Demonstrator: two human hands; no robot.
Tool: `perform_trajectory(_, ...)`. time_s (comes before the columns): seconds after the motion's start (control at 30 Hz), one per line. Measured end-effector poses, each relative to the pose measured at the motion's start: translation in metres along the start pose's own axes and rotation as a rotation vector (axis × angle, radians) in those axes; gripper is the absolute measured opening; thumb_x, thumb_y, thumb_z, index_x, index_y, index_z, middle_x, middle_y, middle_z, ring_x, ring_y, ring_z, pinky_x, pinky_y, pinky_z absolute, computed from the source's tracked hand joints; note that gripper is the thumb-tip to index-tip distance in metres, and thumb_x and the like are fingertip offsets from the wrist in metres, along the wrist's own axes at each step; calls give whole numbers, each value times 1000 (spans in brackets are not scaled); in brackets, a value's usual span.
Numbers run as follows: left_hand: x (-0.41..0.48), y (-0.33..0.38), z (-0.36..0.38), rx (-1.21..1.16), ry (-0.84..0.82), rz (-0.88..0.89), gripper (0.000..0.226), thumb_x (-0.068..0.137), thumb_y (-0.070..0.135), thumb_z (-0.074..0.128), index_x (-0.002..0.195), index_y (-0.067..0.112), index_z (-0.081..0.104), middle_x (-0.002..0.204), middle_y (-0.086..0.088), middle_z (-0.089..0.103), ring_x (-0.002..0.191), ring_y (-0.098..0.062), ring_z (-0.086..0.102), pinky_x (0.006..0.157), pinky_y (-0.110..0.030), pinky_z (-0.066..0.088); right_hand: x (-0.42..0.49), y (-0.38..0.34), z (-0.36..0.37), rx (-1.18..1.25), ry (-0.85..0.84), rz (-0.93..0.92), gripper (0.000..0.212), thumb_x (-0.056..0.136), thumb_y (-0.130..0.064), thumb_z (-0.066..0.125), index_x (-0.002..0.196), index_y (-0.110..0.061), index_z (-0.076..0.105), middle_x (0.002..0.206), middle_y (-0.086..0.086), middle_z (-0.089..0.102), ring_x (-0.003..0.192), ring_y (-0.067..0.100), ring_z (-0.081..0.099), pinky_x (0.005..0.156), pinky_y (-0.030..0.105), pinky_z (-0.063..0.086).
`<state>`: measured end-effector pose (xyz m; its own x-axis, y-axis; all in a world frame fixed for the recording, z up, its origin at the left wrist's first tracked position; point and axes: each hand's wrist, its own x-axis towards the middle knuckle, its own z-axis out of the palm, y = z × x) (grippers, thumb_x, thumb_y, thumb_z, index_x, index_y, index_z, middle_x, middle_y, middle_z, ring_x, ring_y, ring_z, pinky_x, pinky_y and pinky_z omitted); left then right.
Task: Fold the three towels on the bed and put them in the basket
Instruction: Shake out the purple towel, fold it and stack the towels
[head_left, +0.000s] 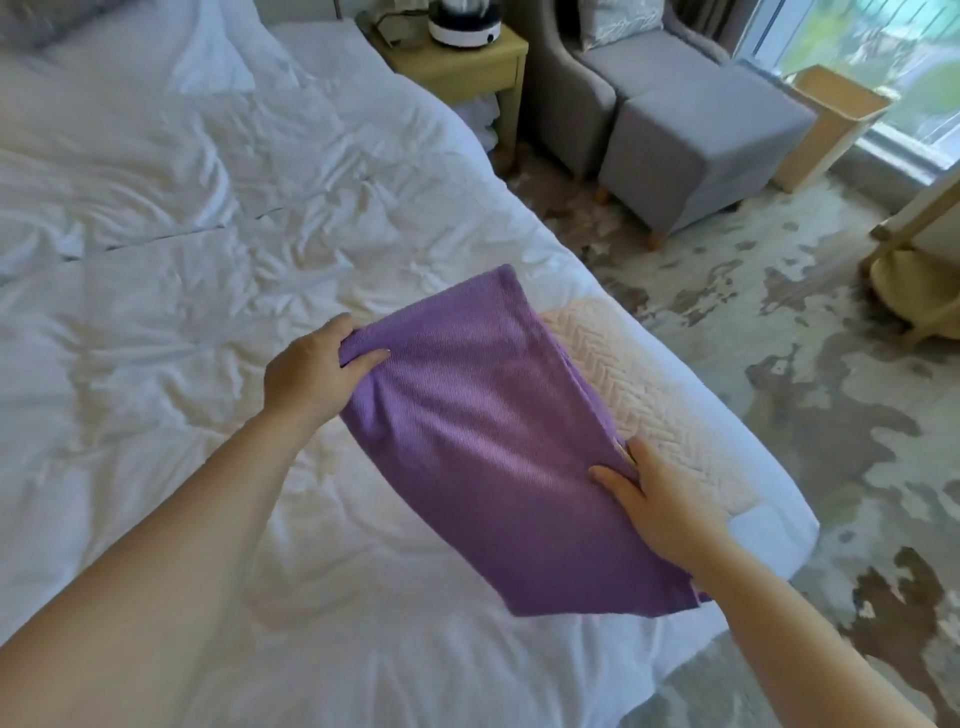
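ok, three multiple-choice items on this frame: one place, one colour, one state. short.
1. The pale pink towel lies: A on the bed, near its edge; B on a hook; C in a drawer.
2. The held towel is: A white; B purple; C green.
3. The left hand is: A open, empty; B a bare fist; C gripping the held towel.
Key: A, it rests on white bedding; B, its cloth is purple; C, thumb and fingers pinch its corner, as the right hand grips the opposite edge.
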<state>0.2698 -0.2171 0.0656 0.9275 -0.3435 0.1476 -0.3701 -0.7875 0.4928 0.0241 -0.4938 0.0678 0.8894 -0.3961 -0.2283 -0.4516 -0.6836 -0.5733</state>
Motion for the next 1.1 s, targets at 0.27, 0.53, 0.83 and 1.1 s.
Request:
perform_trajectory(0.27, 96, 116, 59, -106, -104, 22, 25, 76, 58, 66, 85, 37, 54, 83, 11, 57, 78, -17, 52, 66, -30, 36, 87, 88, -94, 66, -47, 81, 37, 87, -39, 63, 73, -9, 45, 67, 5, 51, 65, 22, 49, 65, 39, 40)
perform_trajectory(0.53, 69, 116, 172, -368, -146, -555, 64, 85, 38, 67, 136, 7, 42, 136, -16, 47, 119, -29, 52, 98, -31, 39, 126, 167, -53, 154, -119, 238, 39, 88, -44, 60, 64, -20, 39, 62, -5, 46, 58, 9, 42, 51, 19, 29)
perform_trajectory(0.83, -63, 162, 177, -630, -332, -789, 51, 76, 57, 69, 106, 16, 57, 102, 1, 67, 95, -20, 66, 89, -46, 54, 105, 185, -68, 581, -442, 354, 54, 69, -61, 68, 108, -24, 61, 104, 0, 66, 93, 18, 62, 77, 35, 48)
perform_trajectory(1.1, -113, 185, 172, -844, -475, -844, 65, 70, 39, 81, 124, 22, 49, 118, 2, 65, 103, -17, 65, 91, -46, 53, 95, 169, -67, 431, -297, 209, 21, 93, -32, 55, 106, -16, 53, 97, 1, 61, 85, 14, 56, 65, 24, 43)
